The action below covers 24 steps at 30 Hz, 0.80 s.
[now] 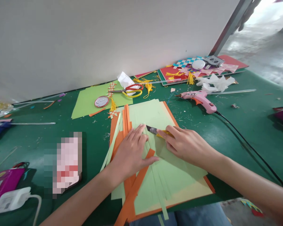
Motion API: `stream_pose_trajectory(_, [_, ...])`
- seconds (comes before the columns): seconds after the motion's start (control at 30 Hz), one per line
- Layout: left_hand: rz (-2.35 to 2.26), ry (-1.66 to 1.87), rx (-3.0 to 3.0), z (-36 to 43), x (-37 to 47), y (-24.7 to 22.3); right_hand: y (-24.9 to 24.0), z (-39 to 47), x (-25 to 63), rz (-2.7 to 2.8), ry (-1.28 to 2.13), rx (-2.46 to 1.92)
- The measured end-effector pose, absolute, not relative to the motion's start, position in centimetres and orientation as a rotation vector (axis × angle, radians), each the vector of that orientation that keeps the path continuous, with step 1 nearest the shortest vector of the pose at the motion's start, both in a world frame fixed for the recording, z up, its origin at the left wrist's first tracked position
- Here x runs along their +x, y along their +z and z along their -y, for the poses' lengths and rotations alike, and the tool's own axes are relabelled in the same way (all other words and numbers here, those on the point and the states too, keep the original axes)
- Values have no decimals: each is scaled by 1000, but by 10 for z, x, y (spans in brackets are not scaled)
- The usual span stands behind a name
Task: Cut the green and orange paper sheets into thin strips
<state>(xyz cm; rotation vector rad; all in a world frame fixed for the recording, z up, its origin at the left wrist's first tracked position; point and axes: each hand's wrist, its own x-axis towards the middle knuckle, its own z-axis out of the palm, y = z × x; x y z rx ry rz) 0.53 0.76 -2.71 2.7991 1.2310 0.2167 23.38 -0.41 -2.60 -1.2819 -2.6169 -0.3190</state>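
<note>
My right hand [182, 141] is closed around a yellow utility knife [163, 133], its dark blade pointing left at the pale green paper [179, 166]. My left hand [132, 150] lies on the paper stack with its thumb spread out, pressing on orange and green strips just left of the blade tip. A loose orange paper strip [138, 188] runs diagonally from under the left thumb to the table's near edge. Thin pale green cut strips [162, 201] trail toward me. Orange sheets show from under the green ones.
Beyond the stack are scissors [132, 90], a round tape roll [101, 101] and a green sheet [85, 100]. A pink glue gun [202, 99] with a black cord lies at the right. At the left are a blurred-out phone-like object [68, 163] and a white charger [13, 199].
</note>
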Motion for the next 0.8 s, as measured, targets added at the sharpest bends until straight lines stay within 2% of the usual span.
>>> stream_pose_trajectory(0.4, [-1249,180,2786,-8,6,-28,-26,-10,233,2652,-350,-1283])
stream_pose_trajectory(0.67, [-1230,236,2757,-6,3,-29,-27,-23,234,2557,-349,-1539])
stream_pose_trajectory(0.8, [-1249,289,2716,-5,3,-29,-20,-11,234,2521,-375,-1426])
